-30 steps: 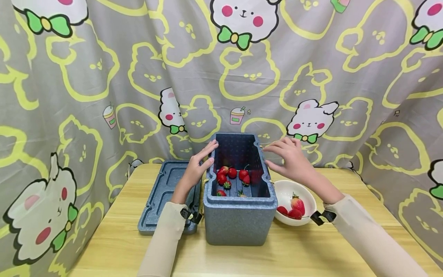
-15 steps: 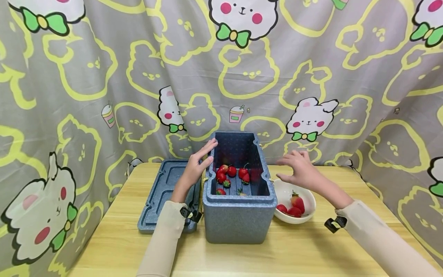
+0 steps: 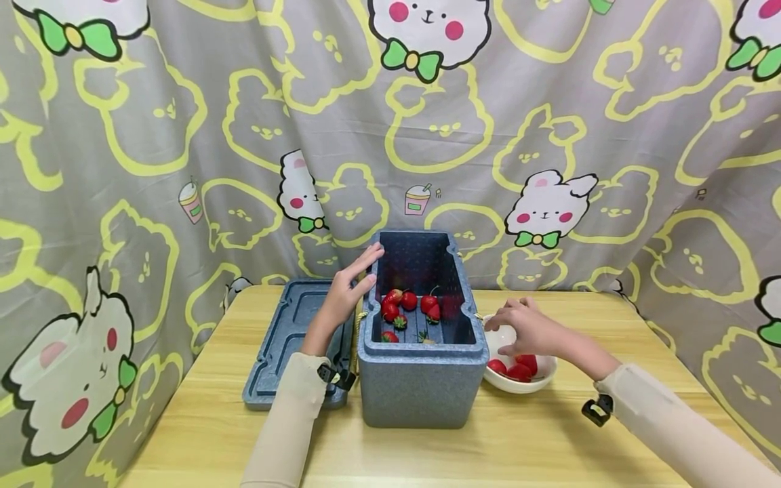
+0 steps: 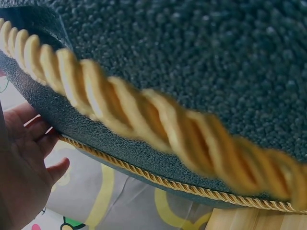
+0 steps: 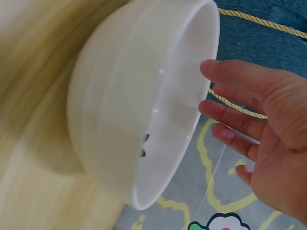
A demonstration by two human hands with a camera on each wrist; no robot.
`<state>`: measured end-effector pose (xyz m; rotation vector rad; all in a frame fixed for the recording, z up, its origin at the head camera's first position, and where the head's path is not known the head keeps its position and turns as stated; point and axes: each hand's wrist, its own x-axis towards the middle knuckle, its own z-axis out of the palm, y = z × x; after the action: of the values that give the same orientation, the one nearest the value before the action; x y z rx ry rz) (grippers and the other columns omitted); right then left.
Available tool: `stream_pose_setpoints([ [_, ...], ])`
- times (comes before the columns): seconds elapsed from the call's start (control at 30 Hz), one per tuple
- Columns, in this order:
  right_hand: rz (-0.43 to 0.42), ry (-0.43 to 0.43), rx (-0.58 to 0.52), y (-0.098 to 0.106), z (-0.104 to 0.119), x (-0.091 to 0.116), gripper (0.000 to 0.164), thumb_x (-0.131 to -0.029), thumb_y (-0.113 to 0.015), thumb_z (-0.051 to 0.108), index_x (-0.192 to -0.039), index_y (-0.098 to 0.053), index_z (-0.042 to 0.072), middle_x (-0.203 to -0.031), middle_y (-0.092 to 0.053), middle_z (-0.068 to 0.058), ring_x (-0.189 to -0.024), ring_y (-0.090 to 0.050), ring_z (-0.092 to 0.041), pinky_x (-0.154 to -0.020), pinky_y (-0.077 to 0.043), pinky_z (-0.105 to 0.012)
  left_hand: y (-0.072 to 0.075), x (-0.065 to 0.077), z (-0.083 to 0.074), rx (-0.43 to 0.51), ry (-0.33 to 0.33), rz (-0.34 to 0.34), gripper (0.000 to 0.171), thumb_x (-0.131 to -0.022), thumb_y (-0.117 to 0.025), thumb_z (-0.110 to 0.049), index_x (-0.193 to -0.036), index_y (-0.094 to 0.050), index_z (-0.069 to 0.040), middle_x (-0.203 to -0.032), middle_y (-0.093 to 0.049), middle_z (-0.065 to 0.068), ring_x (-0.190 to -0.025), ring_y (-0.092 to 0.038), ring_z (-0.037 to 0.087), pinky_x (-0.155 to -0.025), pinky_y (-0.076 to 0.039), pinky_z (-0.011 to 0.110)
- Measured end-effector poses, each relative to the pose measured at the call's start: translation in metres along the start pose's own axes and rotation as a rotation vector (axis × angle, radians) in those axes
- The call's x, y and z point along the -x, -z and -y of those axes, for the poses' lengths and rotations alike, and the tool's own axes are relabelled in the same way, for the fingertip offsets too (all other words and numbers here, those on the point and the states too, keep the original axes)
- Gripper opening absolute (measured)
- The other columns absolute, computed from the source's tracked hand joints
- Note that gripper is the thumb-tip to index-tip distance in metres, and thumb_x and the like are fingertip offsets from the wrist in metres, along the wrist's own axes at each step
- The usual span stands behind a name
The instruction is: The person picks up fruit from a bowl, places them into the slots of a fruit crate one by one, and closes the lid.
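Note:
A speckled grey-blue box [image 3: 421, 393], lidless, has several strawberries [image 3: 390, 312] on its floor. My left hand [image 3: 345, 293] rests with straight fingers along its left rim. In the left wrist view a twisted gold rope [image 4: 129, 112] runs across the box wall, and the hand's fingers touch that wall. To the right of the box stands a white bowl [image 3: 547, 375] with a few strawberries [image 3: 519, 373] in it. Over this bowl hovers my right hand [image 3: 532, 329], fingers loosely bent and nothing between them; in the right wrist view its fingertips point at the bowl's mouth.
Left of the box, partly behind my left forearm, the matching lid [image 3: 272, 359] lies on the wooden table [image 3: 415, 457]. A patterned grey curtain [image 3: 342, 122] hangs close behind and at both sides. The bowl stands right against the box's side in the head view.
My right hand has moved away from the box's right rim, out to the right, then down over the bowl. The left hand stays on the left rim.

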<state>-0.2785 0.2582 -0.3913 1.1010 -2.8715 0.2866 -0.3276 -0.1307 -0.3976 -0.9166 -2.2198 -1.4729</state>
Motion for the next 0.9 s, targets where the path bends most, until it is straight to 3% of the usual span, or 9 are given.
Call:
stream_pose_setpoints([
  [0.3,0.099,0.029,-0.079,-0.018,-0.004,0.007,0.033,-0.071,-0.086,0.004,-0.1,-0.08,0.017,-0.101,-0.078,0.003,-0.094,-0.053,-0.016,-0.077,-0.027,-0.037,0.0,0.001,0.001,0.006,0.003,0.004,0.05,-0.103,-0.05,-0.025,-0.153,-0.05,-0.018,-0.165,-0.036,-0.003,-0.156,-0.028,0.016,-0.126,-0.024,0.053],
  [0.4,0.111,0.045,-0.07,-0.025,-0.005,0.007,0.03,-0.071,-0.086,0.006,-0.096,-0.079,0.019,-0.098,-0.077,0.007,-0.093,-0.051,-0.014,-0.078,-0.027,-0.037,0.001,0.001,0.001,0.007,0.001,0.003,0.05,-0.103,-0.05,-0.025,-0.153,-0.05,-0.016,-0.165,-0.036,-0.002,-0.156,-0.028,0.016,-0.126,-0.024,0.053],
  [0.63,0.058,0.123,0.004,-0.033,-0.005,0.005,0.03,-0.068,-0.09,0.017,-0.094,-0.078,0.028,-0.09,-0.073,0.017,-0.087,-0.048,-0.011,-0.077,-0.029,-0.036,0.001,0.001,0.001,0.003,0.008,0.004,0.05,-0.103,-0.051,-0.025,-0.153,-0.05,-0.018,-0.165,-0.036,-0.002,-0.156,-0.028,0.017,-0.126,-0.024,0.053],
  [0.9,0.004,0.126,0.057,-0.04,-0.007,0.001,0.024,-0.071,-0.088,0.021,-0.091,-0.077,0.027,-0.084,-0.068,0.022,-0.085,-0.049,-0.011,-0.076,-0.029,-0.035,0.0,0.001,-0.001,0.004,0.008,0.005,0.05,-0.103,-0.05,-0.024,-0.153,-0.05,-0.015,-0.165,-0.036,-0.001,-0.156,-0.028,0.018,-0.126,-0.023,0.054],
])
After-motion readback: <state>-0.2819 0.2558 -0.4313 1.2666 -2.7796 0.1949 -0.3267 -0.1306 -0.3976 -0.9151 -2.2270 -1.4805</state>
